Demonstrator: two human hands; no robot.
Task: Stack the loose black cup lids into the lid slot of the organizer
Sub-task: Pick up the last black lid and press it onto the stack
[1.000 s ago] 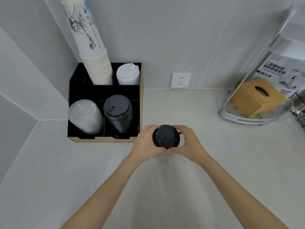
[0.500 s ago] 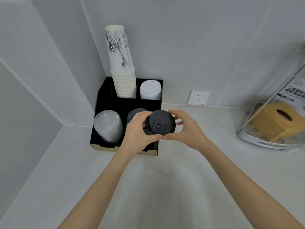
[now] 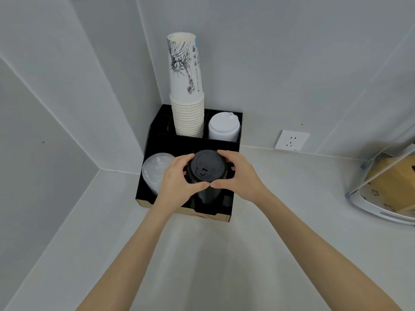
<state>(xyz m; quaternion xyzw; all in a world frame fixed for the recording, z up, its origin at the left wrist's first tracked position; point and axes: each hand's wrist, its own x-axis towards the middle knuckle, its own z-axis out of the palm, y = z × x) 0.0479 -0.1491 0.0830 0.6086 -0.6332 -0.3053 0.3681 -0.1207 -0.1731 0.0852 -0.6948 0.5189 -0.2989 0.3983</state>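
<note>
A black cup lid (image 3: pixel 206 166) is held flat between both hands over the front right slot of the black organizer (image 3: pixel 148 140). My left hand (image 3: pixel 177 182) grips its left rim and my right hand (image 3: pixel 235 178) grips its right rim, thumbs meeting at the front. Below the lid, the stack of black lids (image 3: pixel 207 195) stands in that slot; whether the held lid touches the stack I cannot tell.
The organizer sits in the corner of a white counter. It also holds clear lids (image 3: pixel 155 169) at front left, a tall paper cup stack (image 3: pixel 187 97) and white lids (image 3: pixel 223 127) behind. A wall socket (image 3: pixel 291 140) and a tissue box (image 3: pixel 390 187) on a tray lie right.
Both hands have carried the black lid from the open counter to the left and back, to above the black lid stack in the organizer. The view has moved closer to the corner.
</note>
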